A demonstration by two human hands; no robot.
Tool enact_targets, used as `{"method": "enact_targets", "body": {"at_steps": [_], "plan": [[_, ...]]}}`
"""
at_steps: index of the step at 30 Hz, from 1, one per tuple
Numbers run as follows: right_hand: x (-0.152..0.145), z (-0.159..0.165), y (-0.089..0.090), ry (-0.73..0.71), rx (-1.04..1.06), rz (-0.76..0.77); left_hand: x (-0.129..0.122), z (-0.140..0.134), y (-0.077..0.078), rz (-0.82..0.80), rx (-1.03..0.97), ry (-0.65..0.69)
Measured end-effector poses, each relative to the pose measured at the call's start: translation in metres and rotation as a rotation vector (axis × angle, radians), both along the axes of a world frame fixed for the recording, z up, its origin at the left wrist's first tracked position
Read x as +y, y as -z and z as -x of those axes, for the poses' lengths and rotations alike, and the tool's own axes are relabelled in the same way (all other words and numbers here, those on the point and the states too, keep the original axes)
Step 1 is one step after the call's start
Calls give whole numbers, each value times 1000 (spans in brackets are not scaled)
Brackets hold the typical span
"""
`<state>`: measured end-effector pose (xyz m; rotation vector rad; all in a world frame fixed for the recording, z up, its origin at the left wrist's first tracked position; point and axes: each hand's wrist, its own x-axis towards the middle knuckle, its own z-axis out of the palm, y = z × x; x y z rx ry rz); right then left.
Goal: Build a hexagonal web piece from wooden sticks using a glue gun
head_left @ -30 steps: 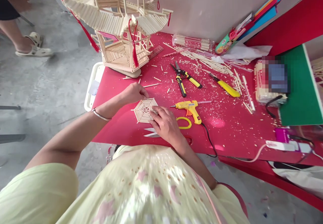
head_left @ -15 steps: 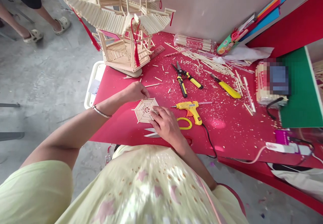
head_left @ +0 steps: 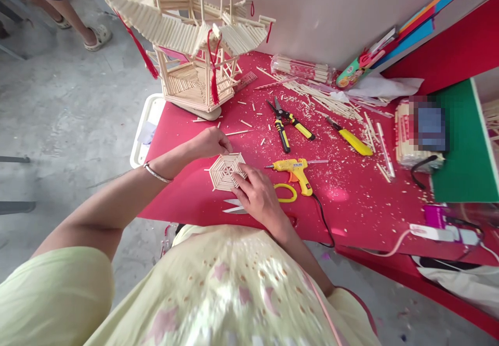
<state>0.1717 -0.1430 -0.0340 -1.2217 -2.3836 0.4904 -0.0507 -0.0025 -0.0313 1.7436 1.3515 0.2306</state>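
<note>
A hexagonal panel of thin wooden sticks [head_left: 222, 173], laid in rings like a web, lies on the red table near its front edge. My right hand [head_left: 259, 193] holds it down at its right side, fingers and thumb on the sticks. At the panel's upper left edge, my left hand [head_left: 210, 141] is closed in a pinch. What its fingertips hold, if anything, is too small to make out. Scissors [head_left: 234, 207] lie partly under my right hand, blades to the left and a yellow handle loop to the right. A yellow glue gun [head_left: 294, 169] rests just right of that hand.
A stick-built pavilion with red tassels [head_left: 198, 89] stands at the back left. Pliers-like cutters [head_left: 286, 120], a yellow utility knife [head_left: 353, 141] and loose sticks [head_left: 327, 96] lie beyond my hands. The red table [head_left: 175, 195] carries scattered chips. Another person's leg [head_left: 76, 18] shows far left.
Both hands stay almost in place at the panel. The view has shifted slightly, and the other person's feet at the far left have moved.
</note>
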Motion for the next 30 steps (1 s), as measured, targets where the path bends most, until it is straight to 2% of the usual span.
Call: {"method": "enact_targets", "body": {"at_steps": [5,10,14,18,21,24,27,30], "plan": [[-25,-44,-19,51,-31,-11,-1,9,0,68,-135,-77],[-52,-92,-28,3,-326,85,-9,16,-13,254,-431,-202],[-60,-93,-23,20,-451,83,-20,12,-21,445,-636,-270],[-61,-92,-16,39,-497,33,-30,8,-21,485,-751,-287],[-65,-103,-18,111,-426,97,-36,9,-21,506,-822,-309],[-67,-109,-24,239,-216,188,-43,6,-25,542,-882,-311],[-62,-93,-29,333,21,180,-51,-4,-31,529,-938,-308],[-48,-63,-33,385,160,141,-63,-18,-37,461,-987,-316]]}}
